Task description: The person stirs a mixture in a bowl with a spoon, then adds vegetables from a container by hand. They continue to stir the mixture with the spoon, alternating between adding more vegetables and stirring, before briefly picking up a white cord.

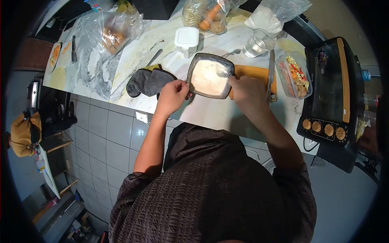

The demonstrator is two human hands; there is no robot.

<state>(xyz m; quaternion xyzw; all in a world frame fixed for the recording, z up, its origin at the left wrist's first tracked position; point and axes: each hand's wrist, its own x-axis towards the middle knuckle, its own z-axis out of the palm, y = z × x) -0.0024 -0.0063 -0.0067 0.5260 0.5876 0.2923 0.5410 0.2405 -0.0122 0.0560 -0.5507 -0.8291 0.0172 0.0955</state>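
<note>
While the left hand grips the near-left edge of a square dark dish between thumb and fingers, the right hand closes around a spoon, its bowl dipping into the pale, creamy mixture. The dish is at the front of the marbled tabletop, directly before the person, and the mixture covers its bottom.

Just left of the dish lies a pair of dark grey oven mitts, close to the left hand. On the other side, a wooden cutting board is partly hidden by the right hand; a knife lies along its right side. Beyond the dish stand a white lidded container and, farther right, a clear glass.

Right of the board sits a clear plastic tub of chopped food with red strips on top. A black toaster oven with wooden knobs fills the right end. Along the back are a clear bag with something orange inside and another plastic bag to its left. At the far left end, a plate holds orange shreds.
</note>
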